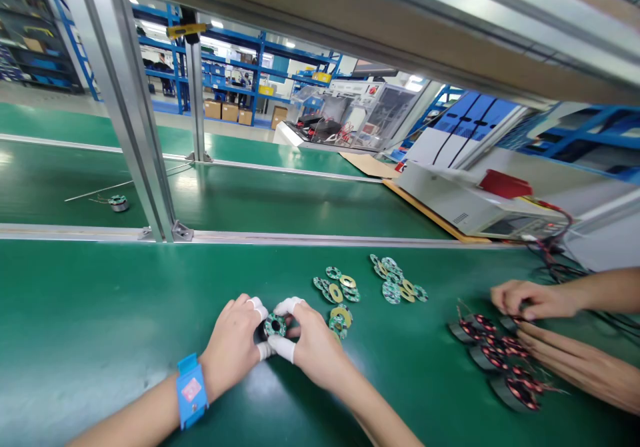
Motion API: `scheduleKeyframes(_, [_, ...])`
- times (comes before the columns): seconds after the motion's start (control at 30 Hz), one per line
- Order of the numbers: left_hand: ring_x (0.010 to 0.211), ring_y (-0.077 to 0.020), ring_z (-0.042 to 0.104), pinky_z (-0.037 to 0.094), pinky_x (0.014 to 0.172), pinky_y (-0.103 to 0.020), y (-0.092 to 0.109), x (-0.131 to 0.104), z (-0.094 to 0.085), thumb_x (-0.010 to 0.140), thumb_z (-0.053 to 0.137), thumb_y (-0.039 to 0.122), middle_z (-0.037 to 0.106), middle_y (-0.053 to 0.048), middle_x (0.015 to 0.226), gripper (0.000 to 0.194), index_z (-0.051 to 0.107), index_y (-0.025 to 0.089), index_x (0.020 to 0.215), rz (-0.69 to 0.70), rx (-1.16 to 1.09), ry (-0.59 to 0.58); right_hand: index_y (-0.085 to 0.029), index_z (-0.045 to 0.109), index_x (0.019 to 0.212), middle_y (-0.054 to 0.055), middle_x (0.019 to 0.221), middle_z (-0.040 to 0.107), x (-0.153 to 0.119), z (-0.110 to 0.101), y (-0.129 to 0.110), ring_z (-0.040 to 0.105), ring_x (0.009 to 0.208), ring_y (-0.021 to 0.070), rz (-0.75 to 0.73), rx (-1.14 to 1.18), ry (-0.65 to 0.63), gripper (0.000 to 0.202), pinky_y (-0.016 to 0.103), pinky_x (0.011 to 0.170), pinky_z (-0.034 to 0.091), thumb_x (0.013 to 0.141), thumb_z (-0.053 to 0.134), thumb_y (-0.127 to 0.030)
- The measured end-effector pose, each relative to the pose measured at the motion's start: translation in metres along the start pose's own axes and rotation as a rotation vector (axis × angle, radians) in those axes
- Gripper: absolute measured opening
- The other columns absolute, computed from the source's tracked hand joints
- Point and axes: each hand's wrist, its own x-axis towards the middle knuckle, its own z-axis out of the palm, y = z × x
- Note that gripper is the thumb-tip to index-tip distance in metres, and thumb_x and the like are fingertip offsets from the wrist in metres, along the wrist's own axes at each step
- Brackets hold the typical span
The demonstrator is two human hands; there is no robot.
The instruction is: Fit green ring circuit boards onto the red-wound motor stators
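Observation:
A small ring-shaped green circuit board (275,325) with a dark hole in its middle sits between my two hands, low over the green bench. A dark part shows at its left edge, mostly hidden by fingers. My left hand (235,340), with a blue strap on the wrist, grips it from the left with covered thumb and fingertip. From the right, my right hand (313,347) pinches it between thumb and forefinger, both in white finger cots. Just beyond my right hand lie loose ring boards (339,327), some green, some with yellow faces showing.
More ring boards (391,280) lie further right. At the right, a co-worker's hands (545,300) work by several copper-wound motor stators (515,390). An aluminium post (127,113) rises at the left; a bench instrument (480,200) stands at the back right.

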Motion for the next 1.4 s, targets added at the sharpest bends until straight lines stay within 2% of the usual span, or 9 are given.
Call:
scheduleKeyframes(0.23, [0.084, -0.0223, 0.047, 0.035, 0.071, -0.034, 0.0, 0.0, -0.003, 0.083, 0.051, 0.041, 0.058, -0.005, 0.083, 0.024, 0.06, 0.019, 0.08, 0.028, -0.017, 0.011, -0.017, 0.06, 0.088, 0.004, 0.084, 0.056, -0.003, -0.001, 0.0, 0.056, 0.075, 0.0168, -0.009, 0.019, 0.045, 0.024, 0.025, 0.061, 0.049, 0.065, 0.063, -0.012])
scheduleKeyframes(0.57, [0.086, -0.0226, 0.048, 0.038, 0.073, -0.034, 0.001, -0.001, -0.002, 0.081, 0.055, 0.029, 0.058, -0.005, 0.085, 0.011, 0.057, 0.018, 0.079, 0.015, 0.01, -0.009, -0.018, 0.058, 0.083, 0.002, 0.083, 0.055, 0.0, 0.004, -0.002, 0.054, 0.074, 0.0171, -0.03, -0.027, 0.05, 0.023, 0.025, 0.061, 0.045, 0.062, 0.063, -0.009])
scheduleKeyframes(0.7, [0.089, -0.0234, 0.05, 0.043, 0.077, -0.036, 0.002, -0.004, -0.014, 0.078, 0.058, 0.03, 0.057, -0.007, 0.092, 0.016, 0.058, 0.017, 0.089, 0.059, -0.029, -0.025, -0.019, 0.057, 0.083, 0.002, 0.083, 0.055, -0.002, 0.005, 0.0, 0.054, 0.077, 0.0173, -0.05, -0.021, 0.053, 0.023, 0.025, 0.063, 0.045, 0.063, 0.062, -0.01])
scheduleKeyframes(0.8, [0.104, -0.0233, 0.048, 0.044, 0.089, -0.036, 0.005, -0.008, -0.025, 0.074, 0.059, 0.019, 0.053, -0.009, 0.111, 0.033, 0.055, 0.018, 0.106, 0.157, -0.053, 0.014, -0.019, 0.057, 0.087, 0.003, 0.087, 0.056, -0.004, 0.006, 0.003, 0.054, 0.079, 0.0175, -0.059, -0.008, 0.043, 0.023, 0.027, 0.066, 0.046, 0.066, 0.061, -0.011])
scheduleKeyframes(0.87, [0.105, -0.0214, 0.049, 0.044, 0.092, -0.034, 0.008, -0.01, -0.026, 0.075, 0.05, 0.006, 0.055, -0.008, 0.109, 0.033, 0.057, 0.018, 0.104, 0.236, 0.013, 0.011, -0.019, 0.056, 0.091, 0.003, 0.089, 0.056, -0.004, 0.005, 0.005, 0.055, 0.079, 0.0172, -0.053, 0.029, 0.035, 0.026, 0.027, 0.067, 0.047, 0.067, 0.061, -0.012])
scheduleKeyframes(0.97, [0.089, -0.0206, 0.056, 0.051, 0.081, -0.033, 0.01, -0.012, -0.02, 0.078, 0.04, 0.0, 0.061, -0.008, 0.088, 0.027, 0.062, 0.015, 0.083, 0.36, 0.162, -0.027, -0.019, 0.055, 0.097, 0.004, 0.095, 0.055, -0.004, 0.001, 0.011, 0.056, 0.082, 0.0162, -0.056, 0.177, -0.043, 0.031, 0.028, 0.071, 0.05, 0.068, 0.062, -0.013])
scheduleKeyframes(1.1, [0.086, -0.0221, 0.058, 0.053, 0.078, -0.035, 0.009, -0.015, -0.012, 0.084, 0.038, 0.005, 0.062, -0.009, 0.082, 0.027, 0.062, 0.013, 0.076, 0.474, 0.256, 0.072, -0.02, 0.052, 0.105, 0.003, 0.099, 0.056, -0.004, -0.003, 0.02, 0.057, 0.086, 0.0146, -0.075, 0.313, -0.144, 0.036, 0.029, 0.077, 0.05, 0.071, 0.056, -0.008])
scheduleKeyframes(1.27, [0.099, -0.0262, 0.058, 0.05, 0.088, -0.041, 0.008, -0.019, -0.007, 0.084, 0.034, 0.003, 0.064, -0.011, 0.079, 0.032, 0.065, 0.012, 0.078, 0.511, 0.309, 0.144, -0.018, 0.054, 0.102, 0.005, 0.1, 0.056, -0.003, 0.007, 0.024, 0.058, 0.087, 0.0159, -0.081, 0.322, -0.057, 0.036, 0.031, 0.078, 0.051, 0.069, 0.053, -0.004])
scheduleKeyframes(1.4, [0.112, -0.03, 0.052, 0.044, 0.094, -0.047, 0.011, -0.023, 0.0, 0.083, 0.034, 0.001, 0.065, -0.015, 0.091, 0.033, 0.064, 0.01, 0.091, 0.5, 0.3, 0.098, -0.019, 0.056, 0.1, 0.005, 0.099, 0.057, -0.003, 0.01, 0.023, 0.058, 0.086, 0.0158, -0.065, 0.273, -0.009, 0.038, 0.031, 0.078, 0.051, 0.067, 0.051, -0.002])
